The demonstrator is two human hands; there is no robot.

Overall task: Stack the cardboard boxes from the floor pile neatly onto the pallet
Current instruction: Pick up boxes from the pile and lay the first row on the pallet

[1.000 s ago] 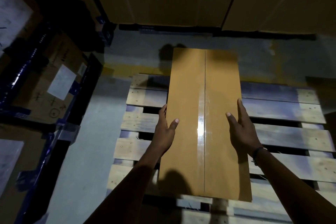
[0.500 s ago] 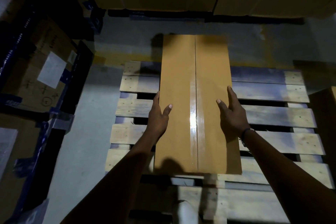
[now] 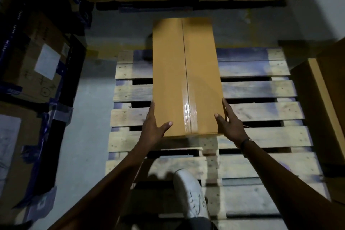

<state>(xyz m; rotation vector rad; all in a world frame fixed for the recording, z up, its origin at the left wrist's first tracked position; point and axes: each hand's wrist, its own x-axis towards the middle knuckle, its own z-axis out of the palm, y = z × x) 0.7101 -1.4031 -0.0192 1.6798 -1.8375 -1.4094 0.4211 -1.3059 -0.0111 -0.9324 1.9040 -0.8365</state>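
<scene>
Both hands are pressed flat on the sides of the long box, so the grip is only a squeeze.

By the left hand (image 3: 153, 127) and the right hand (image 3: 230, 125), the cardboard box (image 3: 184, 76) is held near its close end, over the middle of the pallet (image 3: 261, 112); whether it is touching the slats cannot be told. The fingers are kept straight, not hooked under. The far end could dip or be dropped, because it is not held. The box could be set down crooked across the gaps. A white shoe (image 3: 192, 194) is placed on the pallet, so a slat gap could be tripped on.
</scene>
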